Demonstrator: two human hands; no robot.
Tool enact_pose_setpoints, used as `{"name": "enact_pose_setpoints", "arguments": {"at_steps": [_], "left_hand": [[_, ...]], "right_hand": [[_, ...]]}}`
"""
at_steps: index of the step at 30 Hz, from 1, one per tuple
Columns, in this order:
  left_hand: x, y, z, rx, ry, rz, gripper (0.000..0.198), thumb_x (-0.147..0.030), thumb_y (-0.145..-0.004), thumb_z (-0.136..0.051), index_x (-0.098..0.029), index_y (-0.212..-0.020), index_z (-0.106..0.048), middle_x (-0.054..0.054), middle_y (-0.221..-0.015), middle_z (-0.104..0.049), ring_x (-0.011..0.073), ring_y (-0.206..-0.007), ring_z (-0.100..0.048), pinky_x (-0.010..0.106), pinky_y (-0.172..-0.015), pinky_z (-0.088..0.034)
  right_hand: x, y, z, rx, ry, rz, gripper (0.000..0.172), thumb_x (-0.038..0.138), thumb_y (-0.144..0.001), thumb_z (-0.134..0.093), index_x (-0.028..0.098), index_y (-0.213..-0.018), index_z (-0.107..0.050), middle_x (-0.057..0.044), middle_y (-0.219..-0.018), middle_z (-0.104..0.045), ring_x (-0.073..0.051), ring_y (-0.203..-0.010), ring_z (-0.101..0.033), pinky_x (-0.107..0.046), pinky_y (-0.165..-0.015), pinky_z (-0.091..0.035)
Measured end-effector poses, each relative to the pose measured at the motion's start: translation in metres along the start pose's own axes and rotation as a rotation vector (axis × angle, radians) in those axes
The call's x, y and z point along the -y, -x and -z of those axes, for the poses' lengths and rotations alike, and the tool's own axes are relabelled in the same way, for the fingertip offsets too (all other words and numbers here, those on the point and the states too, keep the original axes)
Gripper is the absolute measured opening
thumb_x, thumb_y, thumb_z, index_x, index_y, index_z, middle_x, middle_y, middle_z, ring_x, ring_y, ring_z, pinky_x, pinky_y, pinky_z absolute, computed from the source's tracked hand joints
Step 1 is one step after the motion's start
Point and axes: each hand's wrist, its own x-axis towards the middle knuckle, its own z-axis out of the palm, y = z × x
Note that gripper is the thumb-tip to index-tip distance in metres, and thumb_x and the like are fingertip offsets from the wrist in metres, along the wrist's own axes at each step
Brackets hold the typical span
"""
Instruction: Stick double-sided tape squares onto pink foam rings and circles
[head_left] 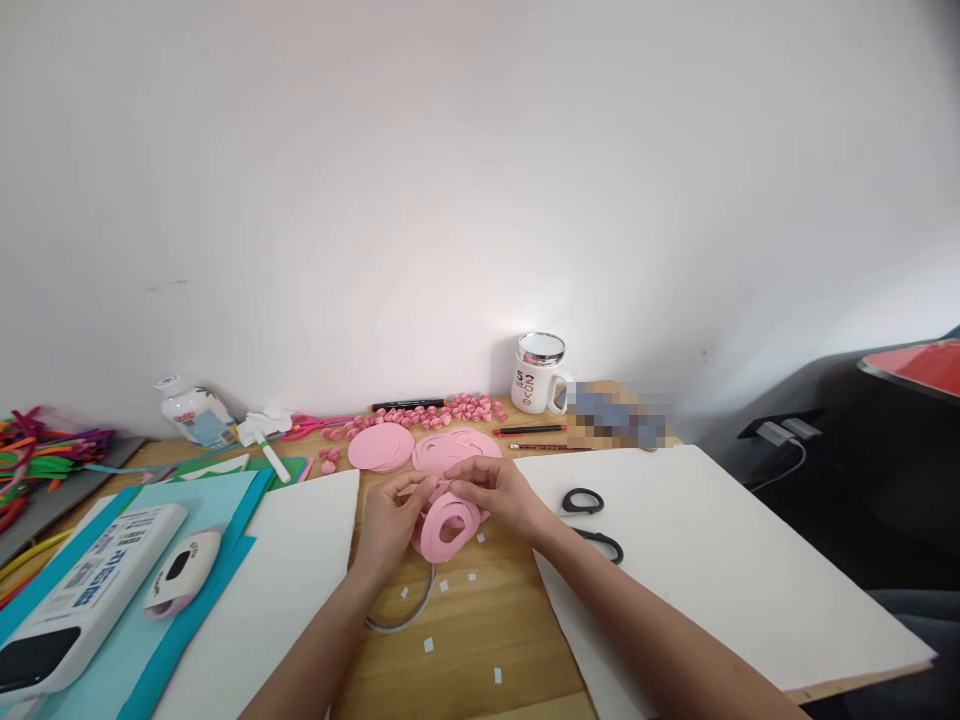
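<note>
from afar, i had the left hand [394,512] and right hand [499,492] pinching a pink paper spiral [433,536], left and in front of the mug [531,388]; the scissors [618,549] (blades mostly behind the right wrist) lay in front of the mug, slightly right.

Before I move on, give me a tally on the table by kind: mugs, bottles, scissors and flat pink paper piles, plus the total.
Mug: 1
Bottle: 1
Scissors: 2, black-handled pair and pink-handled pair
Pink piles: 2, left pile and right pile
Total: 6
</note>
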Motion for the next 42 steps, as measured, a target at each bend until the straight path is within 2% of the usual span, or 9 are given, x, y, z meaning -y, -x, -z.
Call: {"name": "enact_pose_setpoints", "arguments": {"at_steps": [3, 8, 11, 15, 21, 27, 38, 42], "left_hand": [[0.0014, 0.0001, -0.0003, 0.019, 0.053, 0.037, 0.026, -0.036, -0.063, -0.066, -0.014, -0.076, -0.069, 0.004, -0.065, -0.069, 0.0171, -0.055, -0.06, 0.023, -0.047, -0.046], [0.0018, 0.0005, -0.001, 0.035, 0.075, 0.045, 0.023, -0.035, -0.063, -0.067, -0.013, -0.07, -0.067, 0.004, -0.067, -0.068, 0.0161, -0.059, -0.06, 0.022, -0.052, -0.047], [0.0029, 0.0007, -0.0015, 0.033, 0.086, 0.069, 0.025, -0.036, -0.063, -0.067, -0.012, -0.071, -0.065, 0.003, -0.062, -0.066, 0.0126, -0.05, -0.057, 0.019, -0.045, -0.043], [0.0066, 0.0005, -0.0018, 0.057, 0.128, 0.116, 0.028, -0.039, -0.062, -0.066, -0.012, -0.071, -0.063, -0.001, -0.046, -0.057, 0.0077, -0.034, -0.045, 0.017, -0.033, -0.031], [0.0098, 0.0, -0.003, 0.076, 0.17, 0.104, 0.026, -0.037, -0.062, -0.067, -0.013, -0.071, -0.062, -0.004, -0.04, -0.054, 0.0073, -0.031, -0.043, 0.017, -0.032, -0.029], [0.0073, 0.0011, -0.0034, 0.117, 0.134, 0.118, 0.032, -0.044, -0.064, -0.064, -0.013, -0.073, -0.061, -0.005, -0.033, -0.05, 0.0053, -0.026, -0.035, 0.015, -0.029, -0.021], [0.0035, 0.0031, -0.0047, 0.146, 0.136, 0.127, 0.031, -0.043, -0.065, -0.063, -0.013, -0.074, -0.061, -0.005, -0.035, -0.05, 0.0062, -0.026, -0.039, 0.015, -0.028, -0.024], [0.0034, 0.0017, -0.0042, 0.111, 0.138, 0.101, 0.029, -0.04, -0.063, -0.065, -0.012, -0.07, -0.063, -0.003, -0.042, -0.053, 0.0071, -0.034, -0.042, 0.017, -0.034, -0.032]], "right_hand": [[0.0012, 0.0007, 0.0012, 0.027, -0.028, -0.014, 0.035, 0.037, -0.057, -0.071, 0.015, -0.083, -0.064, -0.003, -0.076, -0.065, -0.012, -0.061, -0.059, -0.023, -0.055, -0.045], [0.0029, 0.0022, 0.001, 0.0, -0.012, -0.086, 0.034, 0.046, -0.064, -0.063, 0.014, -0.075, -0.066, 0.0, -0.061, -0.063, -0.01, -0.05, -0.054, -0.021, -0.046, -0.041], [0.0038, 0.0029, 0.0016, 0.047, -0.05, -0.091, 0.036, 0.048, -0.066, -0.061, 0.014, -0.077, -0.067, -0.003, -0.067, -0.066, -0.012, -0.055, -0.058, -0.023, -0.05, -0.044], [0.0023, 0.0021, 0.0029, 0.063, -0.134, -0.111, 0.033, 0.041, -0.061, -0.068, 0.015, -0.081, -0.068, -0.005, -0.076, -0.068, -0.015, -0.062, -0.061, -0.026, -0.055, -0.046], [-0.0021, -0.0005, 0.0026, 0.025, -0.179, -0.123, 0.03, 0.031, -0.055, -0.075, 0.015, -0.08, -0.068, -0.003, -0.068, -0.068, -0.013, -0.056, -0.061, -0.023, -0.052, -0.047], [-0.0003, 0.001, 0.0009, 0.049, -0.189, -0.107, 0.029, 0.029, -0.054, -0.075, 0.014, -0.078, -0.067, -0.002, -0.067, -0.067, -0.012, -0.059, -0.062, -0.025, -0.059, -0.051], [-0.0011, 0.0001, 0.0005, 0.042, -0.163, -0.103, 0.028, 0.032, -0.056, -0.074, 0.013, -0.074, -0.066, -0.001, -0.063, -0.065, -0.008, -0.054, -0.059, -0.021, -0.057, -0.05], [-0.002, -0.0002, 0.0022, 0.036, -0.169, -0.103, 0.03, 0.036, -0.057, -0.072, 0.012, -0.075, -0.067, -0.003, -0.066, -0.066, -0.01, -0.057, -0.06, -0.022, -0.058, -0.049]]}}
